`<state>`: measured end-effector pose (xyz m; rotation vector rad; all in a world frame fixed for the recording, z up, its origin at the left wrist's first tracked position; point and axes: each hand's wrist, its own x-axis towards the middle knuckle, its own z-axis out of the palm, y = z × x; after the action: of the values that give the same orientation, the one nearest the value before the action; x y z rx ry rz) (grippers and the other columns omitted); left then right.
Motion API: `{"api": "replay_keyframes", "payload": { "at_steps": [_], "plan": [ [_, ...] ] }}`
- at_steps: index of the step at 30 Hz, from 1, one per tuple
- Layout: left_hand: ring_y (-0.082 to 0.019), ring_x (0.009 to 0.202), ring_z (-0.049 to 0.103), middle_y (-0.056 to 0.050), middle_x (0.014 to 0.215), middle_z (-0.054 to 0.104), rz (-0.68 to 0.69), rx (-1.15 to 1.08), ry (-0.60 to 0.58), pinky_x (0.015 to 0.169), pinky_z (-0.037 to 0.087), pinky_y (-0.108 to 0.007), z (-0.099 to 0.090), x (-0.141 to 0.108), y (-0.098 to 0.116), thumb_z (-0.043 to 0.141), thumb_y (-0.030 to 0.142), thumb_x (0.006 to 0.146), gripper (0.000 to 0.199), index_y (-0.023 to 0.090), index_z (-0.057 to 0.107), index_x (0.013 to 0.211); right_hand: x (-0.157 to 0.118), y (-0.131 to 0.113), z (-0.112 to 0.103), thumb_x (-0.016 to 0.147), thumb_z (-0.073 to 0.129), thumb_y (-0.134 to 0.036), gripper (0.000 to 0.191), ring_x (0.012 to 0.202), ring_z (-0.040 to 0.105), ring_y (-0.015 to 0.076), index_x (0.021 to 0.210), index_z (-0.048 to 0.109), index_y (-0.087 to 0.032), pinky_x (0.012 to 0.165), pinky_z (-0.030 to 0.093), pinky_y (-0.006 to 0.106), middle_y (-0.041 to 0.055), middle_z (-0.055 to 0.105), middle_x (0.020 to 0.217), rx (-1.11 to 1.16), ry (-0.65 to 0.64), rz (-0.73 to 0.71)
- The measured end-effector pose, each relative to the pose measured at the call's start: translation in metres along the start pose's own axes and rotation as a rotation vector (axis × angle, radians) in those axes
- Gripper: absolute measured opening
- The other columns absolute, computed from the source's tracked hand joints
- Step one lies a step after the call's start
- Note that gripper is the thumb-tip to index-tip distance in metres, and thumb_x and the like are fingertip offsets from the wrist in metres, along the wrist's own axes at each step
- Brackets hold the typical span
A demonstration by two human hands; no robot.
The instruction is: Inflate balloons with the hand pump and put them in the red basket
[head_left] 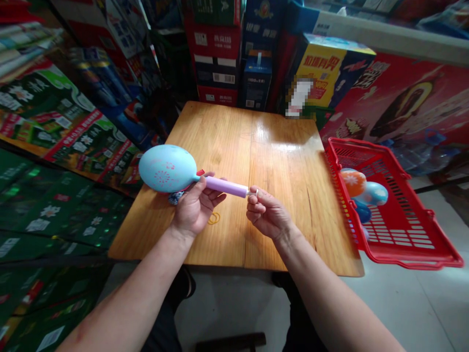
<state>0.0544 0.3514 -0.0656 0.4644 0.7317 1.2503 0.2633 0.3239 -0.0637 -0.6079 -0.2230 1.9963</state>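
A light blue balloon [166,167] with pink printed marks is inflated, its neck fitted on the tip of a purple hand pump [226,187]. My left hand [193,208] pinches the balloon's neck at the pump's nozzle end, thumb on top, with the other fingers curled below the barrel. At the pump's other end, my right hand [269,211] grips the white handle [257,192], which sits close to the barrel. Under the balloon, partly hidden, lies a dark blue patterned item [176,197]. Yellow rubber bands [214,218] rest on the wooden table [278,230] beside my left hand.
A red shopping basket [406,259] holding several small balloons [375,194] stands right of the table. Stacked cartons [218,41] and a yellow-and-blue box [322,68] border the far edge. Green cartons [40,205] line the left. My legs are below the near edge.
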Motion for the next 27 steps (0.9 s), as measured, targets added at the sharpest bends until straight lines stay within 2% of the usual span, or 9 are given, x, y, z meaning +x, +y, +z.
{"api": "replay_keyframes", "payload": {
  "at_steps": [4, 8, 11, 13, 17, 20, 23, 25, 27],
  "plan": [
    [-0.023, 0.098, 0.078, -0.011, 0.106, 0.081, 0.042, -0.004, 0.009, 0.081, 0.062, -0.031, -0.004, 0.006, 0.017, 0.076, 0.039, 0.093, 0.024, 0.021, 0.074, 0.11, -0.006, -0.018, 0.0, 0.09, 0.074, -0.013, 0.012, 0.048, 0.047, 0.0026, 0.101, 0.07, -0.017, 0.049, 0.041, 0.012, -0.0035, 0.069, 0.072, -0.019, -0.001, 0.006],
    [-0.023, 0.108, 0.076, -0.009, 0.11, 0.081, 0.154, -0.023, 0.011, 0.085, 0.063, -0.032, -0.009, 0.007, 0.03, 0.077, 0.039, 0.093, 0.023, 0.024, 0.074, 0.11, -0.009, -0.027, 0.001, 0.093, 0.071, -0.013, 0.006, 0.047, 0.045, 0.0024, 0.097, 0.07, -0.017, 0.047, 0.04, 0.012, -0.0049, 0.067, 0.07, 0.0, -0.005, -0.042],
    [-0.025, 0.112, 0.075, -0.009, 0.117, 0.08, 0.094, 0.01, 0.001, 0.088, 0.063, -0.038, -0.007, 0.003, 0.022, 0.075, 0.039, 0.094, 0.026, 0.024, 0.073, 0.115, -0.006, -0.017, 0.001, 0.09, 0.075, -0.014, 0.009, 0.047, 0.046, 0.0026, 0.098, 0.07, -0.017, 0.047, 0.04, 0.012, -0.0047, 0.068, 0.069, 0.017, 0.015, -0.028],
    [-0.026, 0.108, 0.077, -0.01, 0.116, 0.081, 0.031, 0.029, -0.013, 0.087, 0.064, -0.04, -0.004, 0.0, 0.012, 0.076, 0.039, 0.094, 0.027, 0.023, 0.073, 0.115, -0.002, -0.008, 0.0, 0.088, 0.078, -0.015, 0.014, 0.048, 0.046, 0.0027, 0.099, 0.07, -0.017, 0.048, 0.041, 0.013, -0.0042, 0.068, 0.07, 0.027, 0.027, -0.004],
    [-0.023, 0.097, 0.079, -0.011, 0.108, 0.082, 0.016, 0.012, -0.018, 0.083, 0.064, -0.034, -0.001, -0.001, 0.001, 0.077, 0.038, 0.093, 0.027, 0.022, 0.074, 0.114, 0.002, -0.001, 0.001, 0.087, 0.079, -0.015, 0.016, 0.049, 0.047, 0.0033, 0.101, 0.071, -0.017, 0.048, 0.041, 0.014, -0.0029, 0.07, 0.072, -0.001, 0.013, -0.005],
    [-0.022, 0.094, 0.078, -0.012, 0.107, 0.082, 0.021, 0.002, 0.0, 0.08, 0.064, -0.032, -0.004, 0.003, 0.009, 0.076, 0.037, 0.093, 0.025, 0.02, 0.074, 0.112, -0.002, -0.01, 0.001, 0.087, 0.078, -0.015, 0.016, 0.049, 0.046, 0.003, 0.102, 0.071, -0.016, 0.049, 0.041, 0.014, -0.0025, 0.07, 0.072, -0.039, -0.018, -0.009],
    [-0.022, 0.096, 0.078, -0.01, 0.106, 0.082, 0.089, -0.006, 0.004, 0.079, 0.064, -0.03, -0.009, 0.006, 0.022, 0.076, 0.038, 0.093, 0.024, 0.021, 0.075, 0.109, -0.008, -0.021, 0.001, 0.088, 0.076, -0.015, 0.013, 0.048, 0.045, 0.0023, 0.1, 0.071, -0.016, 0.048, 0.04, 0.013, -0.0036, 0.069, 0.071, -0.035, -0.031, -0.036],
    [-0.023, 0.1, 0.078, -0.008, 0.108, 0.081, 0.146, -0.011, 0.002, 0.08, 0.064, -0.031, -0.01, 0.006, 0.026, 0.077, 0.039, 0.093, 0.024, 0.023, 0.075, 0.11, -0.009, -0.025, 0.001, 0.091, 0.074, -0.014, 0.009, 0.047, 0.044, 0.0023, 0.098, 0.07, -0.017, 0.047, 0.04, 0.013, -0.0046, 0.067, 0.07, -0.029, -0.02, -0.057],
    [-0.024, 0.105, 0.077, -0.008, 0.112, 0.081, 0.134, -0.006, -0.006, 0.083, 0.065, -0.035, -0.008, 0.003, 0.023, 0.077, 0.038, 0.093, 0.025, 0.023, 0.074, 0.113, -0.008, -0.021, 0.0, 0.092, 0.073, -0.015, 0.008, 0.047, 0.045, 0.0024, 0.098, 0.07, -0.017, 0.048, 0.04, 0.013, -0.0049, 0.067, 0.07, -0.02, -0.003, -0.056]
  ]
}}
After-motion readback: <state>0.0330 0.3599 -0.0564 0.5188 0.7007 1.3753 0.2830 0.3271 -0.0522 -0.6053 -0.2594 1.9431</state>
